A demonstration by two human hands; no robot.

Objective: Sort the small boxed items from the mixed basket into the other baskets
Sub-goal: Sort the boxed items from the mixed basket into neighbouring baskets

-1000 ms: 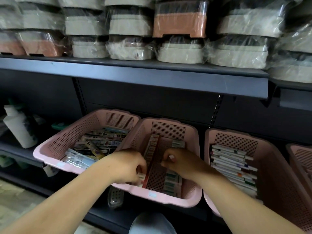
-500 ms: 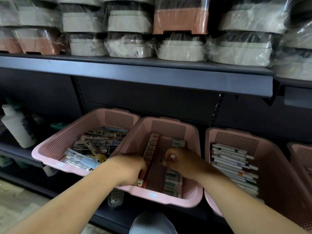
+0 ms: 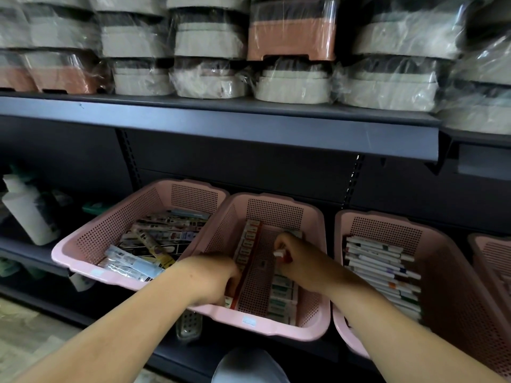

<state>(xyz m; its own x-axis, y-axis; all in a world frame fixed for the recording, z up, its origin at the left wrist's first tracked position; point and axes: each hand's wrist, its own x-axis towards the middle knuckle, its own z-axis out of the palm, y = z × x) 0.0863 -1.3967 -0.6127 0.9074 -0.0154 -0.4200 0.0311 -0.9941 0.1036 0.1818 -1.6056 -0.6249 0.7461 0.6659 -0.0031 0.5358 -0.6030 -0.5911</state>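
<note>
Three pink perforated baskets stand side by side on a dark shelf. The left basket [image 3: 91, 239] holds a mixed jumble of small boxes and tubes. In the middle basket [image 3: 279, 326] a row of red-edged boxes [image 3: 246, 246] stands along the left wall and green-and-white boxes [image 3: 282, 297] along the right. My left hand [image 3: 213, 277] reaches down at the near end of the red row, fingers curled among the boxes. My right hand [image 3: 297, 261] pinches a small white-and-red box [image 3: 279, 255] over the middle basket. White boxes [image 3: 381, 269] fill the right basket [image 3: 453, 286].
Above, a dark shelf [image 3: 249, 125] carries plastic-wrapped beige and pink stacked goods. A white bottle [image 3: 26, 212] stands on the lower shelf at far left. A fourth pink basket [image 3: 495, 255] shows at the right edge. A perforated grey object [image 3: 189, 324] hangs under the middle basket.
My left hand has sunk a little lower at the near end of the red row. My right hand has stayed in place with the small box.
</note>
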